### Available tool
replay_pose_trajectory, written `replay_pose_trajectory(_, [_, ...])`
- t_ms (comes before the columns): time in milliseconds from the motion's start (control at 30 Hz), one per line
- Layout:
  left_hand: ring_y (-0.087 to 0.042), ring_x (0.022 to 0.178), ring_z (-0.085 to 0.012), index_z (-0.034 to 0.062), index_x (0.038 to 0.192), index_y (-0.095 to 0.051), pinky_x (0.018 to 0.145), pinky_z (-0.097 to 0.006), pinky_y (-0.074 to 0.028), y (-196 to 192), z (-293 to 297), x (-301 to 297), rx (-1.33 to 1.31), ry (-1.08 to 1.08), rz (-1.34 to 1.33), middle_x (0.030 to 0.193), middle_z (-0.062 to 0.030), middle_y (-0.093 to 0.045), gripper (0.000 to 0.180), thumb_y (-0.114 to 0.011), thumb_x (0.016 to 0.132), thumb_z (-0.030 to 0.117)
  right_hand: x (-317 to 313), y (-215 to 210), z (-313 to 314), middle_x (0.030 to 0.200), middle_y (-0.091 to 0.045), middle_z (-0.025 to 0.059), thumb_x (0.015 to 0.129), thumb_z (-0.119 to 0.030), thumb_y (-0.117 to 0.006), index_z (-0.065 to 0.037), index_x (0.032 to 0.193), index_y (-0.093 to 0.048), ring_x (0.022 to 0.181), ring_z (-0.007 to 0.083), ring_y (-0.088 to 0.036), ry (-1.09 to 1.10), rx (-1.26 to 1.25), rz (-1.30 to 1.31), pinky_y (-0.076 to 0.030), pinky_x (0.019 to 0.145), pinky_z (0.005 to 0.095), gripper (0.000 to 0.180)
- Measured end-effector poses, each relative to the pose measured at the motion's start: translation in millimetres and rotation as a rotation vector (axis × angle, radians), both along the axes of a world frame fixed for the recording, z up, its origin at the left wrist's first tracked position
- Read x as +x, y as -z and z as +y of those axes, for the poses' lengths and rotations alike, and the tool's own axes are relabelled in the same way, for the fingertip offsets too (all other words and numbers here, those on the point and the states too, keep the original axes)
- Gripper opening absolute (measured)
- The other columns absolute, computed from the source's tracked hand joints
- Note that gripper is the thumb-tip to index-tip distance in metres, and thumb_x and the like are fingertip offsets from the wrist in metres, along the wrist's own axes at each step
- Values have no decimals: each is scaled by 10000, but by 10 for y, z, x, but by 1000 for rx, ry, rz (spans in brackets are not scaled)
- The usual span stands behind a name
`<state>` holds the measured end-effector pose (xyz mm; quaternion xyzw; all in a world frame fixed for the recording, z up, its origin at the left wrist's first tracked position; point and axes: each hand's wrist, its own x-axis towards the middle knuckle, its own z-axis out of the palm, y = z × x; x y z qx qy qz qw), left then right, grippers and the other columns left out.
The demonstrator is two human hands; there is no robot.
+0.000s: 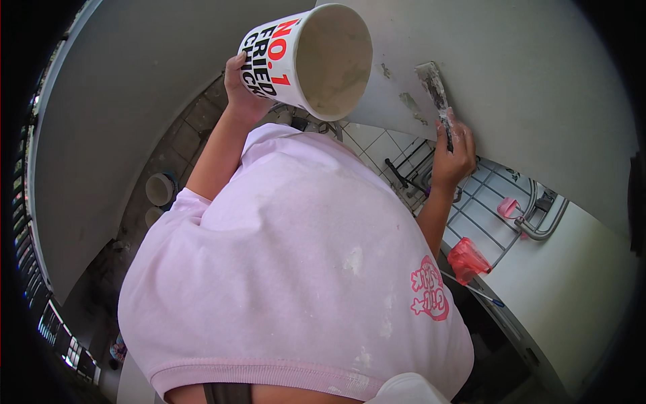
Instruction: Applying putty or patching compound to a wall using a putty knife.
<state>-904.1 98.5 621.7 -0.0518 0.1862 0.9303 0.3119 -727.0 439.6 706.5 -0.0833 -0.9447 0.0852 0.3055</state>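
Note:
My left hand [247,93] is closed round the side of a white paper bucket [282,87] with red and black print. The bucket is tipped so that its mouth faces right, and a pale smear coats the inside. In my right hand [455,149] is a putty knife [433,82], gripped by its handle, with its blade up at the grey wall [511,67]. Both the blade and handle are crusted with pale filler. Just left of the blade, rough darker patches [410,106] mark the wall. Whether the blade touches the wall I cannot tell.
Below the wall, at right, are a metal grid [483,202], a pink container [507,207] and a red plastic bag [468,261]. A white bucket [160,189] stands on the tiled floor at left, near a curved grey wall [101,148].

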Motion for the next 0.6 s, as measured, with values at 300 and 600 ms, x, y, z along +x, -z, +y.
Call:
replay_pose_trajectory(300, [-673, 1123, -266, 103, 1316, -619, 953, -458, -550, 80, -66, -94, 74, -2, -18, 1241, -91, -696, 584, -568, 867, 473, -47, 103, 56, 933, -704, 36, 768, -81, -823, -162, 1111, -776, 817, 225, -686, 73, 44, 23, -550, 716, 369, 356])
replay_pose_trajectory(600, [-684, 1091, -237, 107, 1299, -627, 933, -425, -553, -13, -51, 16, 10, -41, 0, 1229, -74, -704, 595, -612, 834, 478, -14, 50, -27, 928, -703, 52, 771, -86, -829, -122, 1094, -777, 805, 231, -687, 45, 59, 64, -553, 698, 359, 329])
